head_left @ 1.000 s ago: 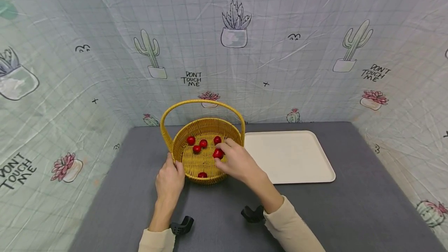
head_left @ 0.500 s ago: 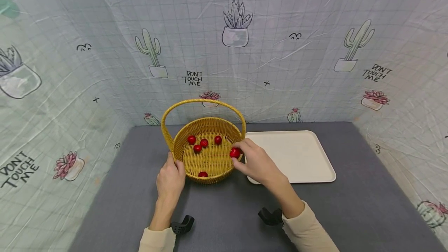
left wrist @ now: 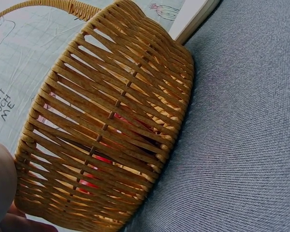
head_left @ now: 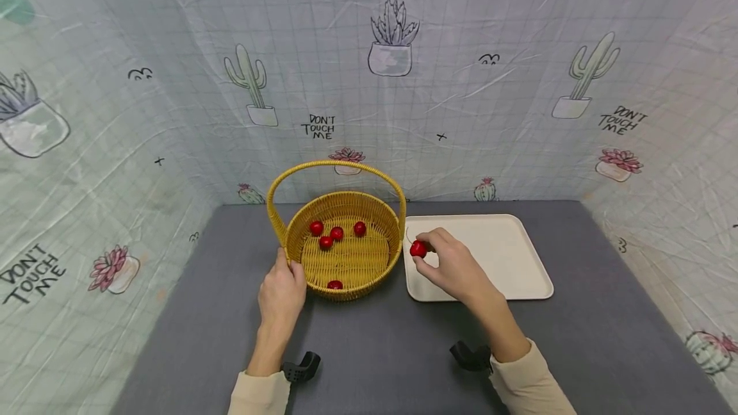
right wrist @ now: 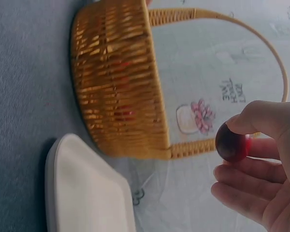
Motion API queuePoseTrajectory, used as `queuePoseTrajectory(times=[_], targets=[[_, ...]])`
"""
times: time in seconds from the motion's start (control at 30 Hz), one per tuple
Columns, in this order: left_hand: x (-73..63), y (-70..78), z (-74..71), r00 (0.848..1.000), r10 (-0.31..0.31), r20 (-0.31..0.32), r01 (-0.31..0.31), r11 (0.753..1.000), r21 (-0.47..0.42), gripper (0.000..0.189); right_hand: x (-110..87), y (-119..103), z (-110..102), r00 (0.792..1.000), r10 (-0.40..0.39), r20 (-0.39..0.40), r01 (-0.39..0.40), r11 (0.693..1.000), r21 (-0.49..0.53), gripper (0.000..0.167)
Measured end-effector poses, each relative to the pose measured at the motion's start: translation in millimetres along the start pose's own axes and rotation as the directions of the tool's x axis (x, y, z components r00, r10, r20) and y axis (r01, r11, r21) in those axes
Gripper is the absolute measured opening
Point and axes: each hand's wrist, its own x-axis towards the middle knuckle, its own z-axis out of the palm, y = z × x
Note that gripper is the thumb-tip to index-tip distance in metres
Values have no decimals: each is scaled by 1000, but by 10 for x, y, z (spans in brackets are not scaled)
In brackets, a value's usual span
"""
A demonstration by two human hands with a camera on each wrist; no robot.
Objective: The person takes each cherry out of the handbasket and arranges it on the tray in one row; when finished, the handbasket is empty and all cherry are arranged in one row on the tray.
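At the left, the person's left hand [head_left: 281, 293] grips the left side of a round yellow woven basket [head_left: 340, 268] with a tall arched handle, thumb laid over the rim just below the handle's foot and fingers closed against the outer wall, likely to steady so light a thing while the other hand works; its forearm runs almost straight in from the near side, in a cream sleeve [head_left: 261, 394]. The basket stands upright on a grey cloth-covered table [head_left: 369, 357], and its open top leaves room to reach in under the arch. Five small round red cherries [head_left: 326, 243] lie inside: three grouped at the far left, one apart at the far right, one against the near wall and partly hidden by the rim. Farther right, the right hand [head_left: 455, 264] pinches a single glossy red cherry [head_left: 418, 249] between thumb and index finger, the gap just its width, the remaining fingers loosely extended, presumably so a light hold neither squeezes it nor covers its thin stem. That cherry is raised over the left end of a cream rectangular tray [head_left: 501, 255], not touching it, with the right forearm slanting in from the near right
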Motion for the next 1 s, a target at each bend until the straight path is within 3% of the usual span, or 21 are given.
queuePoseTrajectory(times=[0.43,0.77,1.0], targets=[[1,16,-22,1000,-2,11,2,1000,5,52,73,380,137,993,114,18,-115,992,47,25],[1,18,-12,1000,-6,9,6,1000,1,53,170,684,438,973,218,80,-221,975,36,33],[-1,10,-8,1000,2,4,-2,1000,-4,52,288,820,601,963,248,107,-252,968,20,33]])
